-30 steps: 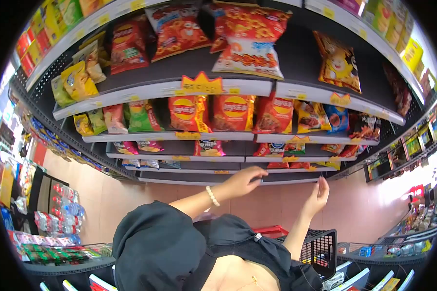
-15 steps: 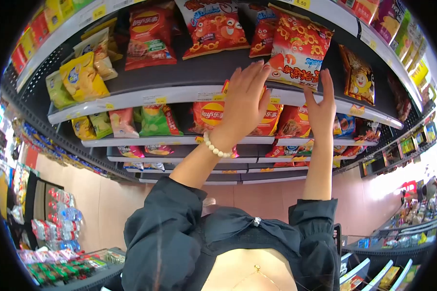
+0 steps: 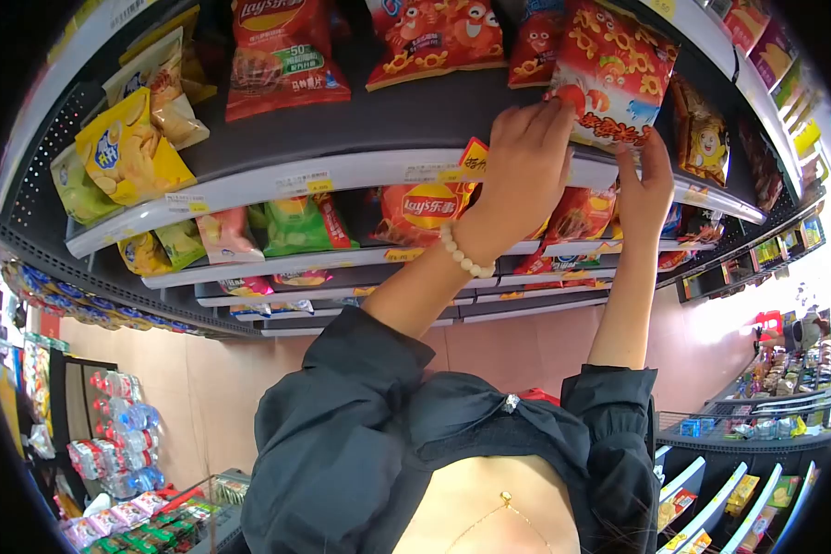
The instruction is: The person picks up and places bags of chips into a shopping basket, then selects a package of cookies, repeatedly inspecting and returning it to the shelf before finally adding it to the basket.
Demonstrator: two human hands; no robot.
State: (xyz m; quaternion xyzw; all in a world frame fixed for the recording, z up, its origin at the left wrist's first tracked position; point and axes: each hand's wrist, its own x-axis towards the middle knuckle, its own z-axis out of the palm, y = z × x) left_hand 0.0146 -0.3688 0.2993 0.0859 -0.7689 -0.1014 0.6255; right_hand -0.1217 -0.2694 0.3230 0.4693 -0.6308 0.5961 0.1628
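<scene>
A red-and-white snack bag (image 3: 614, 74) printed with cartoon faces leans on the upper shelf, tilted. At its lower left corner, the bent fingers of my left hand (image 3: 531, 171) are closed against it; a beaded bracelet (image 3: 464, 249) circles that wrist. My right hand (image 3: 646, 189) pinches the lower right edge of the same bag between thumb and fingers. Just left of it stand a narrow red bag (image 3: 537, 46) and a wider red bag (image 3: 439, 42) with cartoon faces. To the right is a brown bag (image 3: 702, 134) with a yellow cartoon figure.
A red Lay's bag (image 3: 286, 60) and a yellow chip bag (image 3: 131, 148) stand farther left. The white shelf edge (image 3: 249, 189) with price tags runs below my hands. Lower shelves hold more bags, including a green one (image 3: 305, 222). Bottled drinks (image 3: 125, 429) are stacked at left.
Both hands have moved in to the snack bag's lower edge, and their fingers have closed on it. The camera view has shifted nearer to the shelf.
</scene>
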